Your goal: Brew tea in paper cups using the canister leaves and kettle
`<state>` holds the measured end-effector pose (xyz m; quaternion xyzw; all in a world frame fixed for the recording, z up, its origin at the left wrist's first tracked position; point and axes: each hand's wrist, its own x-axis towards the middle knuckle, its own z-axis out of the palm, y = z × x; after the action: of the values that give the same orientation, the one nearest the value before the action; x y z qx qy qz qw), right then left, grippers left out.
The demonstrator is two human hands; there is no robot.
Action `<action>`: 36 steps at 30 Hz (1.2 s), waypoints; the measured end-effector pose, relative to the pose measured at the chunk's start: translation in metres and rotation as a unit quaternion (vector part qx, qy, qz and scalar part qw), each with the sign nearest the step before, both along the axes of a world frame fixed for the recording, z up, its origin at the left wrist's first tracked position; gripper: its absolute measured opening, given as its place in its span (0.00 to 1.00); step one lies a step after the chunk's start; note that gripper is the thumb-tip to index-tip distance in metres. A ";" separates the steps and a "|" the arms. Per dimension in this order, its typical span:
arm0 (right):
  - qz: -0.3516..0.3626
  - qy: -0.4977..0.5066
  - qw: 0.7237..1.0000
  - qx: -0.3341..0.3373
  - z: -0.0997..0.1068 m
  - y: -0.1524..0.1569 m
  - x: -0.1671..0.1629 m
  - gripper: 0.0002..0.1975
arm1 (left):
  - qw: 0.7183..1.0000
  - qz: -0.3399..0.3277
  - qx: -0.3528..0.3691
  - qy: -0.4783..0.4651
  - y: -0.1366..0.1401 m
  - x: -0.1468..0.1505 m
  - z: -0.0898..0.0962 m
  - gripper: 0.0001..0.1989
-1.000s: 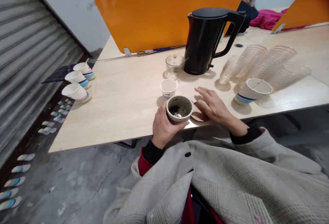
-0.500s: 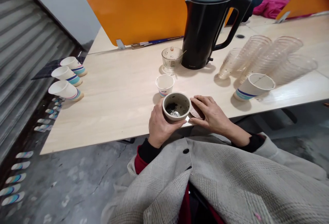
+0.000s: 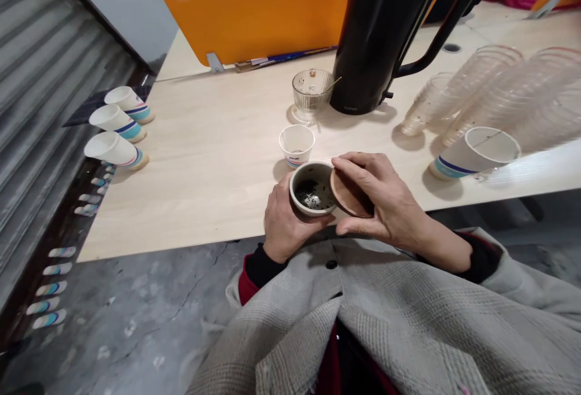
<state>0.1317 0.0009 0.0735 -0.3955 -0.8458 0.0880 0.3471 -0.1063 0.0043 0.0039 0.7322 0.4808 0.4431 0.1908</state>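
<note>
My left hand [image 3: 287, 219] is wrapped round a pale round cup [image 3: 296, 204] with dark bits like tea leaves at its bottom. In my right hand [image 3: 384, 204] is a round brown lid [image 3: 348, 194], tilted and held by its edge between thumb and fingers. The lid's edge is at the cup's right rim; whether they touch I cannot tell. Just behind the cup stands a small white paper cup [image 3: 297, 141]. Farther back is a ribbed glass bowl [image 3: 312, 94] on a foot, with a thin stick leaning out of it.
A black electric kettle [image 3: 376, 32] stands behind the glass bowl. To the right are stacked clear plastic cups [image 3: 490, 98] and a tilted-looking paper cup [image 3: 476, 152]. Three paper cups [image 3: 115, 148] line the table's left edge. An orange divider [image 3: 254, 8] rises behind, with brushes [image 3: 276, 59] at its foot.
My right hand has raised and tilted the lid, bringing it from low beside the cup up to its rim. The left hand still holds the cup. The view has shifted slightly.
</note>
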 end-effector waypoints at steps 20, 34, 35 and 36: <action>-0.005 -0.208 0.977 0.050 0.015 0.021 -0.058 0.36 | 0.999 0.005 0.024 0.023 0.005 0.006 -0.018 0.49; 0.004 -0.067 0.995 0.078 -0.002 0.016 -0.041 0.45 | 0.997 -0.012 -0.010 -0.072 -0.001 -0.005 -0.001 0.51; -0.004 -0.034 0.996 0.080 -0.006 0.015 -0.032 0.44 | 0.996 -0.006 -0.016 -0.088 -0.005 -0.009 0.002 0.50; -0.020 -0.010 0.997 0.076 -0.010 0.016 -0.022 0.42 | 0.994 0.002 -0.021 -0.104 -0.008 -0.015 0.007 0.50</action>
<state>0.1097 0.0165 0.0630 -0.3851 -0.8456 0.0124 0.3695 -0.1208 -0.0039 0.0106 0.6770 0.4690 0.5071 0.2540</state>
